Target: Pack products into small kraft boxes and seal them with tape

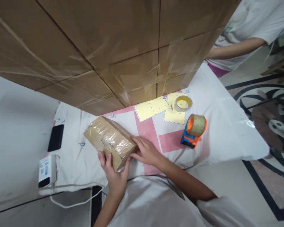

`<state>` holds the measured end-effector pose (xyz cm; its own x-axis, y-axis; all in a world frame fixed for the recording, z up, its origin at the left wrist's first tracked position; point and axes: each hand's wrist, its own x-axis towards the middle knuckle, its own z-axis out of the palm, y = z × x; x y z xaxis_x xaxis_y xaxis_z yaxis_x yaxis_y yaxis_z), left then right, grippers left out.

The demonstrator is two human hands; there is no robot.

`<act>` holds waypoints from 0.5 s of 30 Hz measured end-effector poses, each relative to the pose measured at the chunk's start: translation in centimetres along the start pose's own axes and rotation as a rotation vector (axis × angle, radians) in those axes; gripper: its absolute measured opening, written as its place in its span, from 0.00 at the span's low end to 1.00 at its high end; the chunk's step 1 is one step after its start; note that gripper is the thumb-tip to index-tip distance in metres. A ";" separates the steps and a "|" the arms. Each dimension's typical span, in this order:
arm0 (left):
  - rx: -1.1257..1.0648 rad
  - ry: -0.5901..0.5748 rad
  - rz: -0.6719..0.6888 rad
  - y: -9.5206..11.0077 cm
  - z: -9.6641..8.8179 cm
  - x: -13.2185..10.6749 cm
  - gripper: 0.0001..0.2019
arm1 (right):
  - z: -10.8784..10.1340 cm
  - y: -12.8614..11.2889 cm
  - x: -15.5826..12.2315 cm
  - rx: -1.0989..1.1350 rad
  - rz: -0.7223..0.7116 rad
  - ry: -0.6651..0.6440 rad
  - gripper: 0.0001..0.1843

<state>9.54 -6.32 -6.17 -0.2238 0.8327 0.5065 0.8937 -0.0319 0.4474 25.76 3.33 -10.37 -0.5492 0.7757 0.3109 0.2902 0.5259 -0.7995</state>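
One taped carton stack (123, 41), far side; hides the hand end of one co-worker's arm (239, 49), far right. One cloth-covered counter (220, 132) beneath the stack. One small carton (109, 135), near side, left of centre. Two hands on it: left hand (115, 176) clasps the near end, fingers and thumb straddling it; right hand (146, 152) touches the right end, grip unclear. Tape rolls, two: one in a blue-orange dispenser (191, 140), right; one loose roll (189, 102), beyond it. One black phone (56, 137), left.
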 end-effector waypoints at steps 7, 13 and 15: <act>-0.091 -0.006 0.022 -0.8 0.4 0.1 0.49 | 1.3 0.2 -0.1 -0.167 -0.036 0.086 0.32; -0.124 0.016 -0.011 -1.7 0.3 -0.5 0.47 | 1.8 0.0 -0.2 -0.154 0.012 0.089 0.31; -0.181 0.067 -0.086 -1.8 0.5 -0.6 0.50 | 2.1 0.1 -0.6 -0.171 0.014 0.095 0.33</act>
<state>8.21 -6.46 -7.63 -0.3267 0.7984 0.5058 0.7874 -0.0660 0.6128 24.46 2.14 -11.72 -0.4704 0.8083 0.3540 0.4308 0.5605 -0.7073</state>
